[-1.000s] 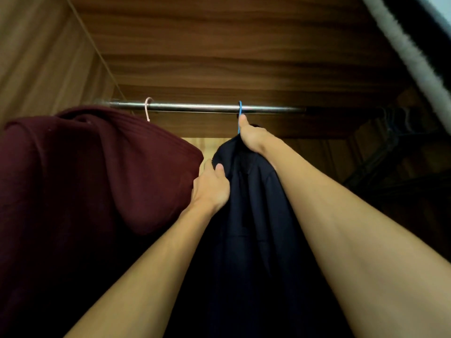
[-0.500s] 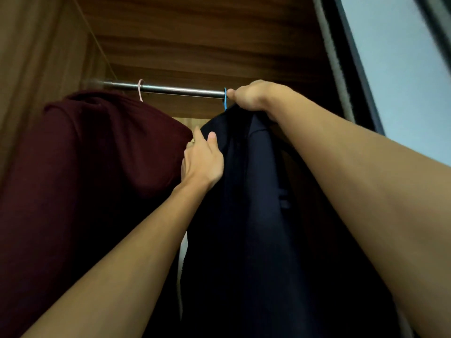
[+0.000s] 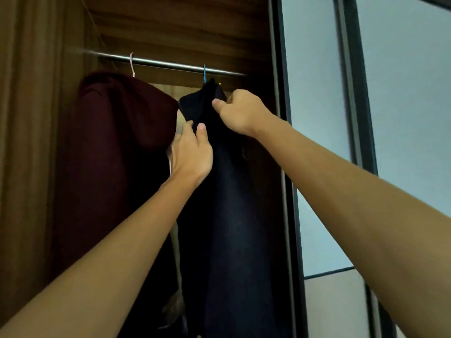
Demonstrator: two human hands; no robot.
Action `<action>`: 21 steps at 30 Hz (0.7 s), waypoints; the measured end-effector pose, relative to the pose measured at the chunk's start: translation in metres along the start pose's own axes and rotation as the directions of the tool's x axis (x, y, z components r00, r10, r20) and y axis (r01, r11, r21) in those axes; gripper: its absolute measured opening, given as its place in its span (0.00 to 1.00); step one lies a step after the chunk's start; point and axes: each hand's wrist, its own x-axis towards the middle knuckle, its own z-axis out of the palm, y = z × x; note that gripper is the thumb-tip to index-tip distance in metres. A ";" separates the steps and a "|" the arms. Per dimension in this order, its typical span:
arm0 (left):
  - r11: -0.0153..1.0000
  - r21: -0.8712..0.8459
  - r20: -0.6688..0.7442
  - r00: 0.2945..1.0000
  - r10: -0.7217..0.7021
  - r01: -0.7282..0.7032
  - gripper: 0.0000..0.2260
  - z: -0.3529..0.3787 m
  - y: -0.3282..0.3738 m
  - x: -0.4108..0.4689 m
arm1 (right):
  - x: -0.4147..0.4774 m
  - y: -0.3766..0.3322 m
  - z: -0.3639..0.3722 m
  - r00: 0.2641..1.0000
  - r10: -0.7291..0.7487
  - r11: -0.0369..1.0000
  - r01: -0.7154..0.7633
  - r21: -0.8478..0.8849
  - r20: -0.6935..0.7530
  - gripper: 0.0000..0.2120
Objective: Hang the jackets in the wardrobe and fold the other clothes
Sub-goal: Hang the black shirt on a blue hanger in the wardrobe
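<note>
A dark navy jacket (image 3: pixel 227 191) hangs from a blue hanger hook (image 3: pixel 204 73) on the metal rail (image 3: pixel 166 64) inside the wardrobe. My left hand (image 3: pixel 192 154) grips the jacket's front edge below the collar, thumb on the near side. My right hand (image 3: pixel 240 111) pinches the fabric at the collar, just under the hook. To the left a maroon jacket (image 3: pixel 117 142) hangs on a pink hanger hook (image 3: pixel 132 64).
The wardrobe's wooden side wall (image 3: pixel 31 142) stands close on the left. A dark door frame (image 3: pixel 285 142) and pale sliding panels (image 3: pixel 317 118) lie to the right. Something light-coloured (image 3: pixel 175 306) shows low between the two jackets.
My right hand came down from the hanger hook at the rail to the jacket's collar. The view swung right, showing the door panels. My left hand keeps its grip on the jacket.
</note>
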 end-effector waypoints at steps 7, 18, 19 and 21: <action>0.997 -0.059 0.126 0.991 -0.040 0.048 0.22 0.015 0.008 -0.079 | -0.080 0.047 -0.001 0.999 0.003 1.000 -0.003 0.006 -0.034 0.22; 0.991 -0.047 0.234 0.966 -0.110 0.124 0.18 0.053 -0.013 -0.212 | -0.192 0.128 0.003 0.947 0.319 0.931 -0.305 0.199 -0.042 0.22; 0.990 -0.033 0.259 0.958 -0.125 0.138 0.18 0.057 -0.017 -0.221 | -0.199 0.130 0.006 0.944 0.329 0.922 -0.317 0.224 -0.018 0.21; 0.985 -0.011 0.316 0.936 -0.158 0.170 0.19 0.062 -0.021 -0.234 | -0.204 0.133 0.011 0.947 0.322 0.918 -0.310 0.246 -0.011 0.19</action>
